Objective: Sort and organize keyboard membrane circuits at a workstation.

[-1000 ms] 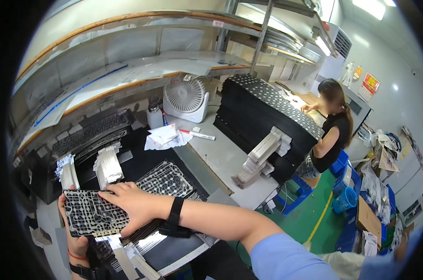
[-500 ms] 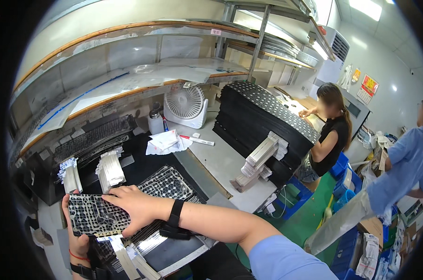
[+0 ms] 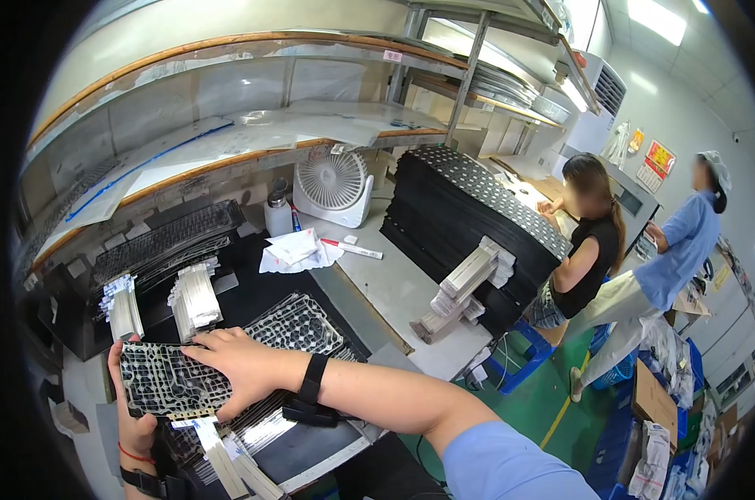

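Observation:
My left hand (image 3: 133, 421) grips the left edge of a flat black panel (image 3: 165, 379) with a pale grid pattern, its fingers behind and its thumb at the lower corner. From the right, my right hand (image 3: 230, 362) lies over the same panel's other end, fingers on top and thumb at the near edge. Whether it is one panel or several together I cannot tell. Beneath it, a bundle of thin pale strips (image 3: 227, 462) lies over more patterned panels. Just beyond my right hand rests a stack of similar panels (image 3: 298, 329).
Two bundles of pale strips (image 3: 196, 298) stand behind my hands. A white fan (image 3: 333, 187), a bottle (image 3: 277, 215) and a marker (image 3: 352, 248) sit farther back. A tall black stack (image 3: 452, 217) rises to the right, near a seated person (image 3: 590, 242) and a walking person (image 3: 673, 242).
My hands and the panel have barely shifted. The walking person at the right has moved farther away, toward the back of the room.

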Tool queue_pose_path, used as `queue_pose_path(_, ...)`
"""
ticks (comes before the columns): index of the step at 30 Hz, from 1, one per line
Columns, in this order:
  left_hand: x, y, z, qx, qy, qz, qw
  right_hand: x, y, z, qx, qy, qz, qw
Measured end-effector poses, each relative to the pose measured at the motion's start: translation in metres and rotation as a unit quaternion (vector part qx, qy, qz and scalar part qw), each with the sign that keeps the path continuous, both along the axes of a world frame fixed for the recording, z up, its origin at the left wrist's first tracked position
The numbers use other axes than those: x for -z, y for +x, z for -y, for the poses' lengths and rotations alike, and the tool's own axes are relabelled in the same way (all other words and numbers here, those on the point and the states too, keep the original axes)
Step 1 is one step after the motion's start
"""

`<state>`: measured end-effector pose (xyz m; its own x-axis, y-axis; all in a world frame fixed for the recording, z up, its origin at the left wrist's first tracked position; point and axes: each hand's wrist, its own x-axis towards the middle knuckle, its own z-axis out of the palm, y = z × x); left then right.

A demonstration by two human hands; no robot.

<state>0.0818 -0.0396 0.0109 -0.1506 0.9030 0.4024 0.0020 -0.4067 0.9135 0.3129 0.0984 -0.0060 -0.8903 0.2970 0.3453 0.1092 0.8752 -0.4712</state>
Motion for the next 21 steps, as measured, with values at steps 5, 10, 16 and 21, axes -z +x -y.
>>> queue_pose_path(5,0.000,0.000,0.000,0.005,-0.008,0.007,1.000,-0.003,0.000,0.001,-0.002,-0.006,0.011,1.000)
queue_pose_path(10,-0.001,-0.001,0.001,0.009,-0.012,0.012,1.000,-0.001,-0.001,0.001,-0.005,0.001,0.006,1.000)
queue_pose_path(16,-0.001,-0.002,0.002,0.024,0.002,0.005,1.000,-0.001,-0.001,0.000,-0.009,-0.002,-0.006,1.000)
queue_pose_path(21,-0.006,-0.005,0.001,0.050,-0.010,0.090,0.995,-0.002,0.000,0.000,-0.002,0.003,-0.034,0.999)
